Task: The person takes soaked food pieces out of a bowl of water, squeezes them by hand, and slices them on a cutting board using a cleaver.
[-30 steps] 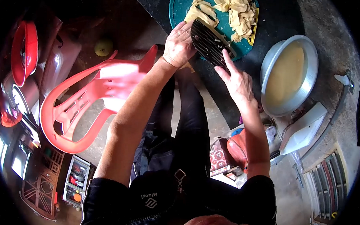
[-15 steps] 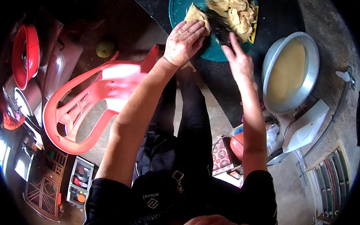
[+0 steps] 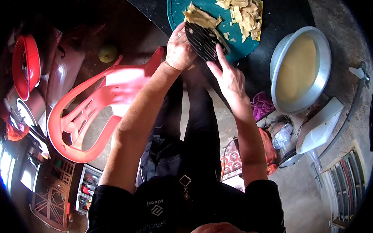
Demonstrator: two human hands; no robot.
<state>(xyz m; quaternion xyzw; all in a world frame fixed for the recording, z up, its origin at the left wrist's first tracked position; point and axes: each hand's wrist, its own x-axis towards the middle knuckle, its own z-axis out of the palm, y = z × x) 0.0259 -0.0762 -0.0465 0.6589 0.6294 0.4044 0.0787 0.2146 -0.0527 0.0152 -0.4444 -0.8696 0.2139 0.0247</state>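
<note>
1. Yellowish sheets (image 3: pixel 202 17) lie on the round teal board (image 3: pixel 240 49), top centre of the frame, just above my left hand (image 3: pixel 180 49). A dark flat tool (image 3: pixel 203 40), striped with pale lines and blurred, slants between them and my right hand (image 3: pixel 232 79).
2. My left hand is bent at the tool's left side, its fingertips partly hidden, so I can't tell how tight or wide its hold is.
3. My right hand points its index finger at the tool's lower right edge, with the thumb stretched out lower down. The other fingers are curled and mostly out of view; what they close on, I can't tell.
4. To the right of the tool, on the same board, sits a loose heap of slices (image 3: pixel 246 18), with a few small scraps near it.
5. Under the board is a black table (image 3: pixel 286 15). At upper right, a metal basin (image 3: pixel 324 74) holds a cloudy yellowish liquid (image 3: pixel 297 67).
6. Below the basin I see a white tray (image 3: pixel 319 128), tilted, with a purple cloth (image 3: pixel 261 106) and a clear plastic bag (image 3: pixel 282 136) to its left.
7. On the left of the frame are a red plastic chair (image 3: pixel 128 79), a round greenish thing (image 3: pixel 107 53) just above it, and a red basin (image 3: pixel 33 66) nearer the edge.
</note>
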